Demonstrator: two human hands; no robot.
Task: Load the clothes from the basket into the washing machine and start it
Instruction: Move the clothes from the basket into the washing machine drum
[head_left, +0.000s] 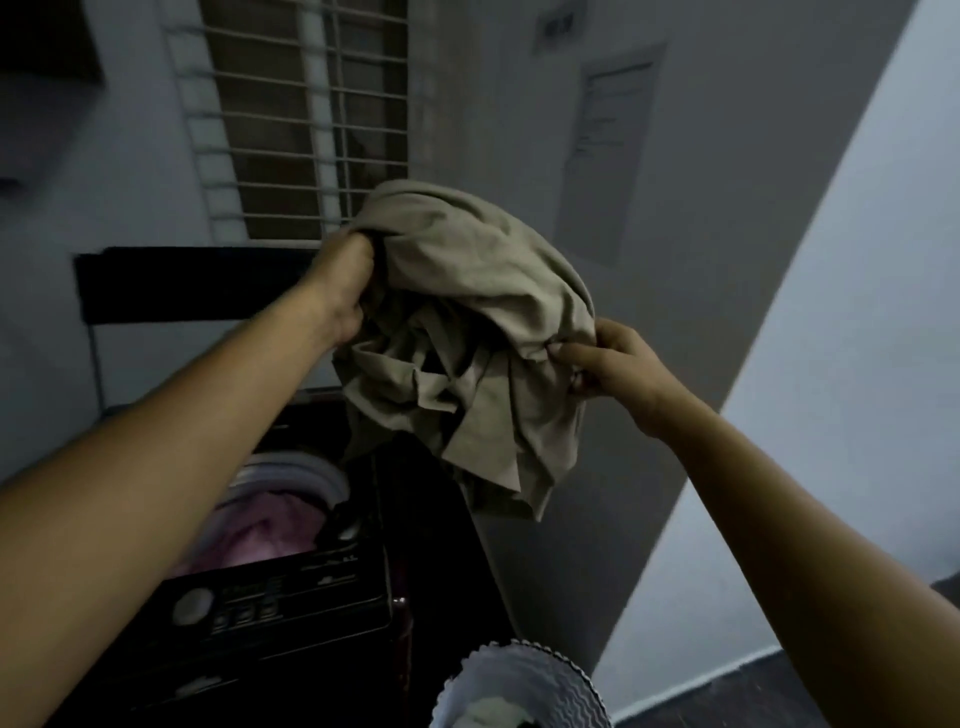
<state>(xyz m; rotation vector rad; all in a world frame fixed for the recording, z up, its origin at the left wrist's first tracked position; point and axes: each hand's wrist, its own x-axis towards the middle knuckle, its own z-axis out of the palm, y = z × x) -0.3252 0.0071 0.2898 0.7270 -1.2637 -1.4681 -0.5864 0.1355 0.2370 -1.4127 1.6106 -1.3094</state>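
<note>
At the lower left, your washing machine (291, 597) stands with its top open, and a pink garment (260, 535) already lies in the drum. Your left arm reaches across above it. Your left hand (345, 291) has its fingers curled tight into the upper left edge of a beige garment (467, 322), gripping a bunch of the cloth. The garment hangs crumpled in the air between your two hands, raised in front of the barred window (291, 130). Its lower folds dangle over the right rear corner of the machine, clear of the drum. Below it, at the bottom edge of the view just right of the machine, is the white basket (571, 680), with something pale still inside. Your right hand (618, 364) pinches the garment's right edge between thumb and fingers.
</note>
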